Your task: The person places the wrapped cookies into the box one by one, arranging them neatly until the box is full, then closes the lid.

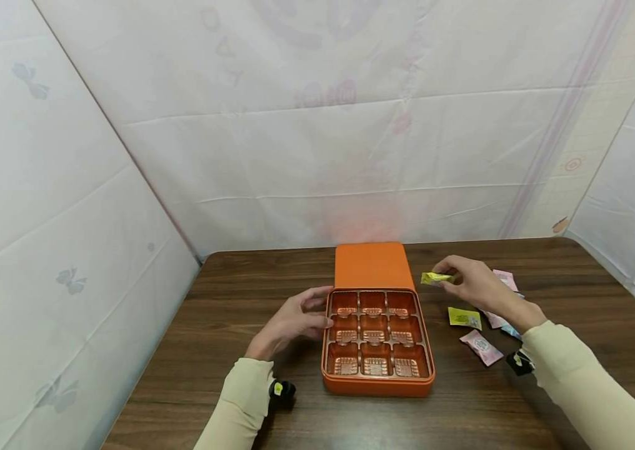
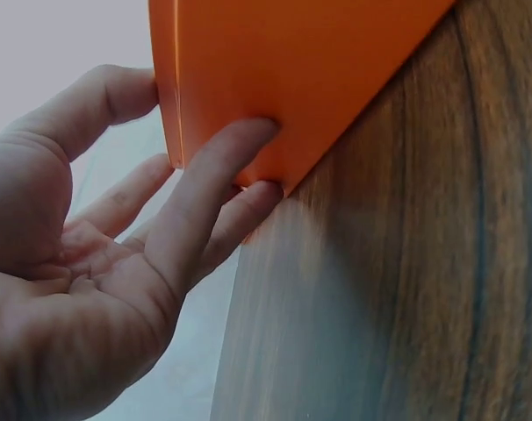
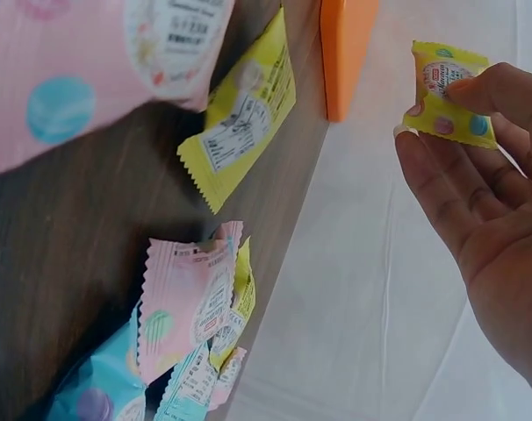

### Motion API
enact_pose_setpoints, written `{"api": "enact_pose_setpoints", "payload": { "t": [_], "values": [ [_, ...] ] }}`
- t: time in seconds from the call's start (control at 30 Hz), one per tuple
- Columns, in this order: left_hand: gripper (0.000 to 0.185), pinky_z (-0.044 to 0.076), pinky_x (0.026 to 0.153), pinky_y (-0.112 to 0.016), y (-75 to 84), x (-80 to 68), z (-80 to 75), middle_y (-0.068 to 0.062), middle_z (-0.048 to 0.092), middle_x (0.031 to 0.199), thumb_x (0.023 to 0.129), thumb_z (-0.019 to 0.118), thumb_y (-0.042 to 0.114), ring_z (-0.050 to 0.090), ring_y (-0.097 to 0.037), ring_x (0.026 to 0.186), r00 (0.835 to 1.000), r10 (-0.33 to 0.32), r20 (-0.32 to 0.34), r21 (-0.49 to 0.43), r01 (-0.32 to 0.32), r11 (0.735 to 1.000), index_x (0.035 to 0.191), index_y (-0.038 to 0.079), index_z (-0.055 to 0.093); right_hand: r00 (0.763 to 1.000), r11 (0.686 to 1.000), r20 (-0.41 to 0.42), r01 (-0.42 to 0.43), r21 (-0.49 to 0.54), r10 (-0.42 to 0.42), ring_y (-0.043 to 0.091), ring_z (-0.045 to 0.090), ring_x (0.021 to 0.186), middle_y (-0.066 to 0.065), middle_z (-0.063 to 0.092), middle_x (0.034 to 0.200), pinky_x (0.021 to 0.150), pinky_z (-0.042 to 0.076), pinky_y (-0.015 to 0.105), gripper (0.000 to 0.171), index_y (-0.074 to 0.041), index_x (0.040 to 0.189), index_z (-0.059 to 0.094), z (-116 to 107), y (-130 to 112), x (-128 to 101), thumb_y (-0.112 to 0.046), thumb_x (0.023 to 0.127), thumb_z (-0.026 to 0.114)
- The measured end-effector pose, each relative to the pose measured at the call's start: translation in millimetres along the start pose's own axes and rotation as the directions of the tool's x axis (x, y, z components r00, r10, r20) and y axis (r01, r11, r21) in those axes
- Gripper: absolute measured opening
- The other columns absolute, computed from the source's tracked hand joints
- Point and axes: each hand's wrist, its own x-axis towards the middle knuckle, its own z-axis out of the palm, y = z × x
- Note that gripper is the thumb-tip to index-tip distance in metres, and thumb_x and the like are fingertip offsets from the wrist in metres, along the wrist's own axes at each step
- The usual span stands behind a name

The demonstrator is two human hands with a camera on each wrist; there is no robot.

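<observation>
An orange box (image 1: 376, 386) stands on the table, its copper-coloured insert divided into several compartments with nothing in them. My left hand (image 1: 294, 319) touches the box's left side, and in the left wrist view its fingertips rest against the orange wall (image 2: 240, 70) with the fingers fairly straight. My right hand (image 1: 477, 284) pinches a small yellow wrapped candy (image 3: 450, 92) between thumb and fingers, in the air to the right of the box. Below that hand a second yellow candy packet (image 1: 464, 318) and a pink packet (image 1: 482, 347) lie on the wood.
Behind the box lies its orange lid (image 1: 374, 265). More pink, blue and yellow packets (image 3: 191, 298) are heaped at the right, partly hidden by my right arm in the head view. White cloth walls (image 1: 295, 156) surround the dark wooden table (image 1: 227, 287).
</observation>
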Motion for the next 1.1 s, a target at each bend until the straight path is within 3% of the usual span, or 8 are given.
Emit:
{"api": "enact_pose_setpoints", "payload": {
  "t": [0.2, 0.6, 1.1],
  "values": [
    [0.071, 0.065, 0.079, -0.046, 3.2, -1.6, 5.7, -0.024, 0.055, 0.152, 0.094, 0.076, 0.001, 0.074, -0.03, 0.103, 0.999, 0.006, -0.049, 0.021, -0.005, 1.0, 0.159, 0.01, 0.05, 1.0, 1.0, -0.015, 0.016, 0.016, -0.015, 0.032, 0.071, 0.095, 0.01, 0.073, 0.105, 0.081, 0.062, 0.052, 0.023, -0.001, 0.112, 0.071, -0.2, -2.6, 0.6, 0.008, 0.092, 0.078],
    [0.063, 0.065, 0.076, -0.049, 6.0, 0.0, 19.4, -0.028, 0.06, 0.144, 0.097, 0.07, -0.004, 0.074, -0.032, 0.103, 0.989, 0.035, -0.141, 0.024, -0.032, 0.999, 0.156, 0.005, 0.053, 0.999, 0.996, -0.014, 0.052, 0.072, -0.051, 0.024, 0.073, 0.087, 0.004, 0.074, 0.103, 0.075, 0.063, 0.039, 0.026, -0.007, 0.112, 0.073, -1.4, -13.3, 6.1, 0.007, 0.092, 0.08],
    [0.066, 0.065, 0.079, -0.051, 1.7, 0.3, 11.9, -0.026, 0.056, 0.149, 0.097, 0.074, 0.002, 0.073, -0.033, 0.11, 0.996, 0.027, -0.084, 0.011, -0.026, 1.0, 0.158, 0.01, 0.052, 0.99, 0.98, -0.001, 0.138, 0.14, -0.14, 0.017, 0.071, 0.094, -0.005, 0.073, 0.106, 0.081, 0.064, 0.044, 0.035, -0.014, 0.113, 0.075, 1.4, -24.0, 11.3, 0.011, 0.089, 0.08]
  ]
}}
